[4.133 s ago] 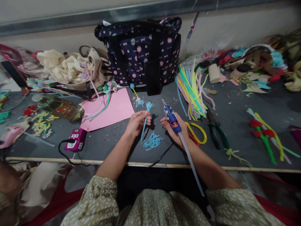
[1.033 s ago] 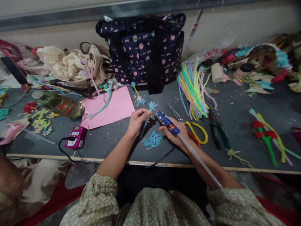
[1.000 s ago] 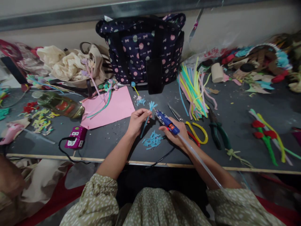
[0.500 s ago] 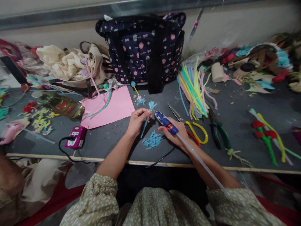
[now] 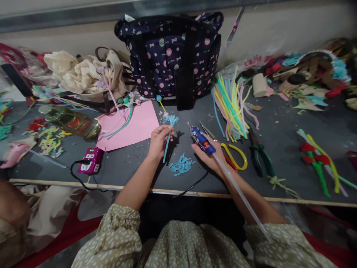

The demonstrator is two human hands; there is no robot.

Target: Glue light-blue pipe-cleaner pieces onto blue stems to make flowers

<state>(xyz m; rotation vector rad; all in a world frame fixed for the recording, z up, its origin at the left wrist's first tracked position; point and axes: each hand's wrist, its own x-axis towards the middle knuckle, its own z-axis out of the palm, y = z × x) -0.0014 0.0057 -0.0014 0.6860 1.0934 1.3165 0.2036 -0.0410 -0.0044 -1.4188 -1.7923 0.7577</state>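
Between the thumb and fingers of my left hand (image 5: 161, 140) is a blue pipe-cleaner flower (image 5: 171, 120), its petals up and its stem pointing down. My right hand (image 5: 209, 154) is wrapped round a blue hot glue gun (image 5: 201, 139), with a long clear glue stick (image 5: 237, 190) running out of its back over my forearm. The nozzle points away from me and is apart from the flower. On the table between my hands lies a pile of short blue pipe-cleaner pieces (image 5: 182, 165).
Scissors with yellow and red handles (image 5: 237, 158) and pliers (image 5: 259, 156) lie to the right, below a bundle of pipe cleaners (image 5: 231, 108). Left are pink paper (image 5: 131, 128), a purple power socket (image 5: 91, 160) and a bottle (image 5: 74, 123). A dark patterned bag (image 5: 167, 56) stands behind.
My left hand has moved the flower left, away from the nozzle. The glue gun has shifted slightly right, so a gap now lies between them.
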